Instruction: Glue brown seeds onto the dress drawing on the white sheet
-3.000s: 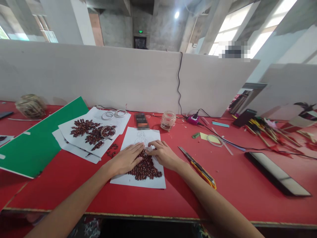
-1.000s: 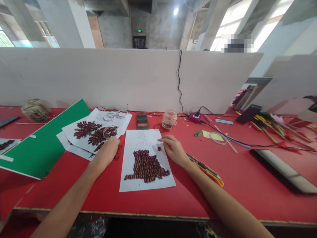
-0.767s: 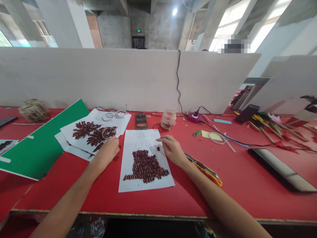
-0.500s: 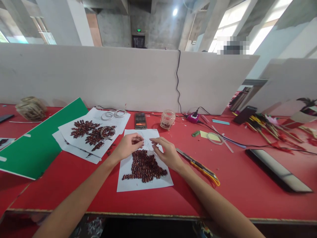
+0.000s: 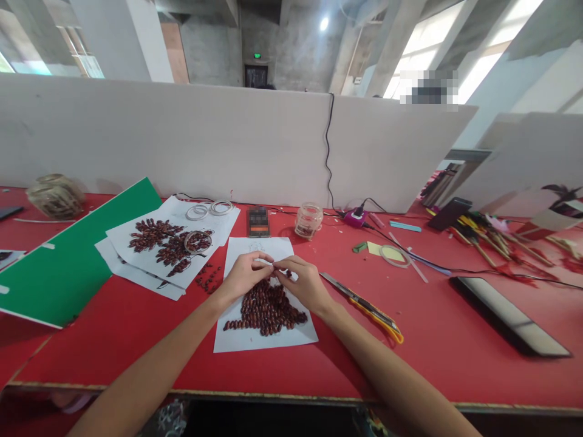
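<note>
My left hand (image 5: pixel 246 274) and my right hand (image 5: pixel 304 284) meet fingertip to fingertip above a white sheet of paper (image 5: pixel 296 337). Both are pinched closed. Whatever sits between the fingertips is too small to make out. Below them, a dense patch of glossy reddish-brown seeds (image 5: pixel 266 312) covers the middle of the sheet in close rows. Pencil lines show on the paper beyond my fingers. Several loose seeds (image 5: pixel 209 278) lie on the red table left of the sheet.
Left are sheets with seed pictures (image 5: pixel 157 233) and a green board (image 5: pixel 91 261). A phone (image 5: pixel 259 222) and a glass jar (image 5: pixel 308 221) stand behind the paper. A yellow utility knife (image 5: pixel 364 308) lies right, with a black-edged tablet-like slab (image 5: pixel 510 315) farther over.
My hands have come together, closing the gap between their fingertips. They were apart over the paper's upper part. The loose seeds at the left now show more.
</note>
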The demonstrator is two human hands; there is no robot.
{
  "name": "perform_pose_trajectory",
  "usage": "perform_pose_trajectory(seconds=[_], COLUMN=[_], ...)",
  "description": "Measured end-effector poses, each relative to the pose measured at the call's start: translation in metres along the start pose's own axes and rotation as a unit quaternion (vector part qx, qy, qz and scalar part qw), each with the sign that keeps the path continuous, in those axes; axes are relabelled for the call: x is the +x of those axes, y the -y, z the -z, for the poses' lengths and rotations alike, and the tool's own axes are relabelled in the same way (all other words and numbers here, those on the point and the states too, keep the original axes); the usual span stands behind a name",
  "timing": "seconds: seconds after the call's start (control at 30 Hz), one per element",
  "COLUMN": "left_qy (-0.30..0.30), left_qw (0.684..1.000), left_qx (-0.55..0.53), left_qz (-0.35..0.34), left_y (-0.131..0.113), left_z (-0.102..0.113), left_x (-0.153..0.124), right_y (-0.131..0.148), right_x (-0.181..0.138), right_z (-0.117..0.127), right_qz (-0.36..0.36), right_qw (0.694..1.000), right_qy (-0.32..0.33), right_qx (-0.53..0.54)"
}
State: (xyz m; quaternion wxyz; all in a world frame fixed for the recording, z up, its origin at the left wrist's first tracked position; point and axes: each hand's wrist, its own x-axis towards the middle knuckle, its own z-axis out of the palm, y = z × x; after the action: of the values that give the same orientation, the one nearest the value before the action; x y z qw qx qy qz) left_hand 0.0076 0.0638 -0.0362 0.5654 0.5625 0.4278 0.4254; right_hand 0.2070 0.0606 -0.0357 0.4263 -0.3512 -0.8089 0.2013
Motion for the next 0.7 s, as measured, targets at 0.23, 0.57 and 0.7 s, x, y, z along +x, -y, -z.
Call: perform_pose_trajectory(seconds=[0.23,0.57,0.7], left_qy=[-0.052,-0.094,-0.089], left_qw=[0.993,0.981,0.965], left_qx=[0.093,0.145,0.219], left_qz=[-0.057,-0.086,-0.116], left_y=[-0.007,-0.014,-0.014], left_z=[0.015,0.023,0.027], left_x=[0.003,0.003,0.000], right_y=[-0.019,-0.021,-0.021], right_x=[0.002,0.004,-0.002], right_z=[0.002,0.000,0.011], right_qz=[-0.061,-0.059,-0.004], right_qw=[0.995,0.987,0.993], right_qy=[0.068,0.118,0.098], right_qx=[-0.049,-0.087,-0.073])
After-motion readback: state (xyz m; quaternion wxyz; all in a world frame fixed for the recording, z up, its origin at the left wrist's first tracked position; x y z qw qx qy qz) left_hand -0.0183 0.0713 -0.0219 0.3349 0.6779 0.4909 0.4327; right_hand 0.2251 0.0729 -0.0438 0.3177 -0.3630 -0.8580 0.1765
